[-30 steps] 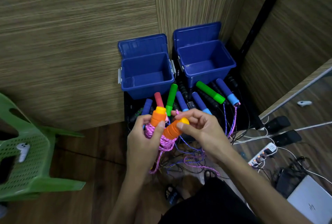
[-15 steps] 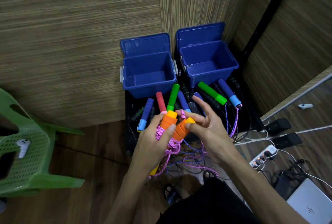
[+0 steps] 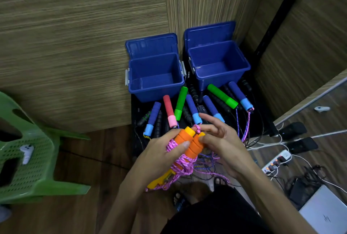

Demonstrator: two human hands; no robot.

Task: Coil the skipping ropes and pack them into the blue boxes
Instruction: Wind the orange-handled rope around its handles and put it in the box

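My left hand [image 3: 161, 155] grips the two orange handles [image 3: 187, 140] of a skipping rope side by side. The pink rope [image 3: 185, 164] is wound round them and trails below. My right hand [image 3: 223, 145] pinches the right handle, its index finger stretched forward. Two open blue boxes stand ahead on a dark surface: the left box [image 3: 155, 77] and the right box [image 3: 218, 64], both with nothing visible inside and lids tipped back. In front of them lie several more ropes with blue, green and pink handles [image 3: 181, 103].
A green plastic chair [image 3: 26, 158] stands at the left with a white controller on it. A power strip [image 3: 276, 161], cables, black adapters and a laptop [image 3: 324, 216] lie on the floor at the right. Wood-panel walls close in behind the boxes.
The two handles have been brought together and lowered towards me. My left hand has closed round both, and my right hand has shifted onto the right handle.
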